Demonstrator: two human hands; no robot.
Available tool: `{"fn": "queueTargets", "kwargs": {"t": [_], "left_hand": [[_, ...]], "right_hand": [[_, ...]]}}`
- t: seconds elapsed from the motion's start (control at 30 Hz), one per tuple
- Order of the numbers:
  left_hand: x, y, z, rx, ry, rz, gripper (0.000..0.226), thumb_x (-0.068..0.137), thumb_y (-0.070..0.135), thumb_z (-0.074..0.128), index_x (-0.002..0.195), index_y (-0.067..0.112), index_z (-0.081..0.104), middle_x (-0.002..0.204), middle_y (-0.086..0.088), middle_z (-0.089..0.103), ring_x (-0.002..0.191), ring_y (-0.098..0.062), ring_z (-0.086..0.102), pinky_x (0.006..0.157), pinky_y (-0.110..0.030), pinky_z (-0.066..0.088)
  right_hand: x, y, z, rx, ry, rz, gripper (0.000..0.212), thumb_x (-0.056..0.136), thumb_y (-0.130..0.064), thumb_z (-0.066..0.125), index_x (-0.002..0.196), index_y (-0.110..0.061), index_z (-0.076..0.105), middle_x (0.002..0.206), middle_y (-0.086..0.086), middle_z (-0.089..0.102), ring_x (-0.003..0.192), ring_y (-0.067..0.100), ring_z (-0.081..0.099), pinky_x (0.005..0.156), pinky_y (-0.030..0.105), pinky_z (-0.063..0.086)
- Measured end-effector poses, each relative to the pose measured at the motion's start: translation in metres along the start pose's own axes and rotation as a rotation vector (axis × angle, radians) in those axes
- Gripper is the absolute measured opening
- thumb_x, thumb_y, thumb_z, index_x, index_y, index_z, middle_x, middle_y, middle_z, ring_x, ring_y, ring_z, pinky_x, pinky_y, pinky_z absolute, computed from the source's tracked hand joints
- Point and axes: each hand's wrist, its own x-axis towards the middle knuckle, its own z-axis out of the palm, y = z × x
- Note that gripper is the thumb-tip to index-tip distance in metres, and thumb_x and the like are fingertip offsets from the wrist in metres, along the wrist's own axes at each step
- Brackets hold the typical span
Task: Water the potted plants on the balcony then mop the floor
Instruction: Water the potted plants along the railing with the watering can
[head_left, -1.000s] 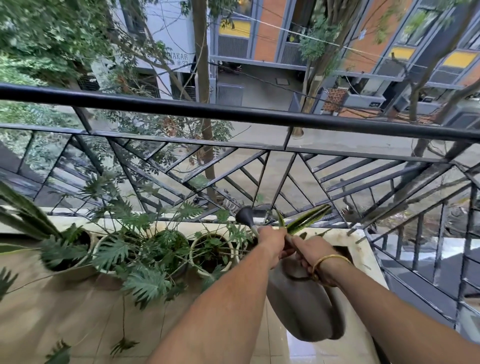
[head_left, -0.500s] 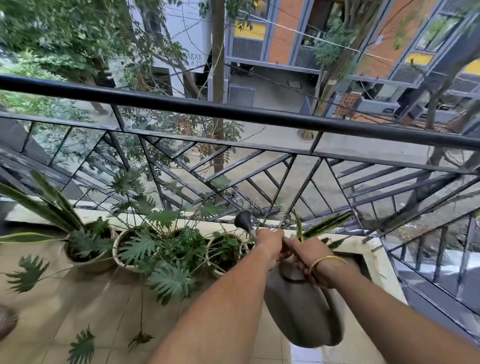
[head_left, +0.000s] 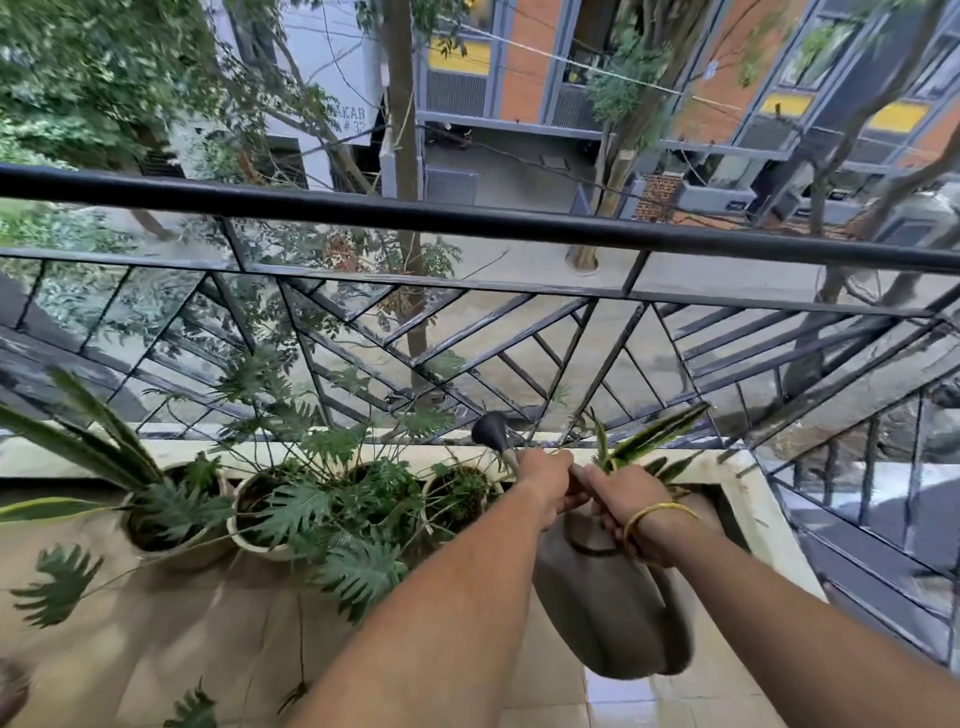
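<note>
Head view: the right hand (head_left: 626, 493) is closed around the handle at the top of the grey-brown plastic watering can (head_left: 610, 608), a gold bangle (head_left: 655, 519) at the wrist, while the left hand (head_left: 545, 480) is wrapped round the base of the can's long spout just ahead of it, so both hands are clamped on the can. The dark round rose (head_left: 491, 428) at the spout's tip points up and away, above the pale low ledge (head_left: 748, 499). The can's body hangs below the hands, over the tiled floor (head_left: 171, 623). Just left of the hands stand pale round pots, the nearest (head_left: 457, 499) holding small green leaves, then others with split-leaf foliage (head_left: 343, 519); a striped sword-leaved plant (head_left: 654, 441) rises just behind the hands. No water stream is visible. The likely trouble is aim: with the rose beyond the pots and close to the black metal railing (head_left: 467, 218), a tilt could send water over the ledge to the street, or onto the tiles. The spout could also snag the leaves.
</note>
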Motion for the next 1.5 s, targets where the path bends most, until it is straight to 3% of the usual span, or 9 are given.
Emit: {"fn": "queueTargets", "kwargs": {"t": [0.1, 0.2, 0.33, 0.53, 0.6, 0.8, 0.97, 1.1, 1.5], "left_hand": [[0.001, -0.001, -0.009, 0.010, -0.016, 0.010, 0.003, 0.097, 0.007, 0.053, 0.099, 0.006, 0.053, 0.064, -0.011, 0.059, 0.047, -0.019, 0.061, 0.051, -0.032, 0.058], [0.003, -0.001, -0.019, 0.015, -0.002, 0.037, 0.019, 0.096, 0.011, 0.055, 0.112, 0.001, 0.053, 0.075, -0.015, 0.060, 0.051, -0.021, 0.060, 0.059, -0.038, 0.060], [0.003, -0.003, -0.035, 0.016, 0.036, 0.066, 0.024, 0.097, 0.010, 0.056, 0.119, 0.001, 0.051, 0.084, -0.018, 0.062, 0.057, -0.023, 0.062, 0.044, -0.029, 0.055], [-0.009, 0.006, -0.067, -0.052, 0.087, 0.098, 0.038, 0.093, 0.004, 0.054, 0.127, 0.015, 0.041, 0.081, -0.017, 0.059, 0.058, -0.024, 0.058, 0.050, -0.031, 0.055], [-0.010, 0.012, -0.076, -0.065, 0.114, 0.108, 0.040, 0.092, 0.006, 0.055, 0.128, 0.016, 0.041, 0.092, -0.020, 0.059, 0.062, -0.025, 0.059, 0.048, -0.030, 0.054], [-0.016, 0.036, -0.113, -0.092, 0.177, 0.132, 0.032, 0.096, 0.009, 0.056, 0.126, 0.007, 0.046, 0.089, -0.019, 0.060, 0.055, -0.021, 0.058, 0.043, -0.028, 0.054], [-0.022, 0.051, -0.134, -0.109, 0.220, 0.151, 0.029, 0.096, 0.008, 0.057, 0.124, 0.012, 0.049, 0.092, -0.023, 0.065, 0.051, -0.022, 0.058, 0.041, -0.024, 0.049], [-0.031, 0.059, -0.142, -0.104, 0.252, 0.150, 0.003, 0.090, 0.005, 0.056, 0.089, 0.007, 0.057, 0.078, -0.021, 0.059, 0.052, -0.024, 0.057, 0.045, -0.027, 0.051], [-0.050, 0.058, -0.155, -0.133, 0.274, 0.069, 0.016, 0.098, 0.007, 0.052, 0.083, 0.006, 0.057, 0.057, -0.008, 0.060, 0.038, -0.015, 0.056, 0.043, -0.025, 0.053]], "right_hand": [[-0.002, -0.005, 0.010, -0.010, 0.026, 0.011, 0.066, 0.095, -0.055, 0.046, 0.054, -0.009, 0.069, 0.040, 0.002, 0.061, 0.046, 0.024, 0.061, 0.069, 0.037, 0.056], [-0.001, -0.009, 0.023, 0.041, 0.026, 0.020, 0.066, 0.095, -0.054, 0.047, 0.054, -0.008, 0.068, 0.042, 0.004, 0.062, 0.048, 0.027, 0.060, 0.061, 0.036, 0.051], [-0.004, -0.016, 0.040, 0.065, 0.033, 0.041, 0.063, 0.092, -0.055, 0.048, 0.056, -0.008, 0.070, 0.044, 0.005, 0.064, 0.039, 0.022, 0.058, 0.056, 0.030, 0.048], [-0.007, -0.035, 0.063, 0.118, -0.019, 0.029, 0.061, 0.085, -0.058, 0.047, 0.056, -0.008, 0.068, 0.045, 0.006, 0.062, 0.042, 0.024, 0.057, 0.050, 0.027, 0.041], [-0.006, -0.045, 0.066, 0.138, -0.018, 0.025, 0.060, 0.085, -0.058, 0.050, 0.056, -0.009, 0.068, 0.045, 0.007, 0.063, 0.039, 0.024, 0.056, 0.048, 0.027, 0.042], [-0.006, -0.087, 0.076, 0.104, -0.081, -0.055, 0.061, 0.088, -0.059, 0.050, 0.056, -0.010, 0.067, 0.046, 0.006, 0.063, 0.039, 0.023, 0.055, 0.054, 0.030, 0.043], [-0.005, -0.115, 0.083, 0.101, -0.113, -0.120, 0.065, 0.084, -0.063, 0.051, 0.051, -0.009, 0.066, 0.045, 0.006, 0.063, 0.046, 0.025, 0.057, 0.061, 0.036, 0.046], [-0.005, -0.128, 0.083, 0.015, -0.125, -0.179, 0.066, 0.088, -0.060, 0.048, 0.050, -0.010, 0.067, 0.046, 0.004, 0.066, 0.050, 0.027, 0.061, 0.073, 0.041, 0.058], [-0.008, -0.135, 0.090, -0.093, -0.131, -0.231, 0.061, 0.091, -0.056, 0.052, 0.056, -0.009, 0.070, 0.047, 0.005, 0.067, 0.046, 0.022, 0.060, 0.072, 0.038, 0.059]]}}
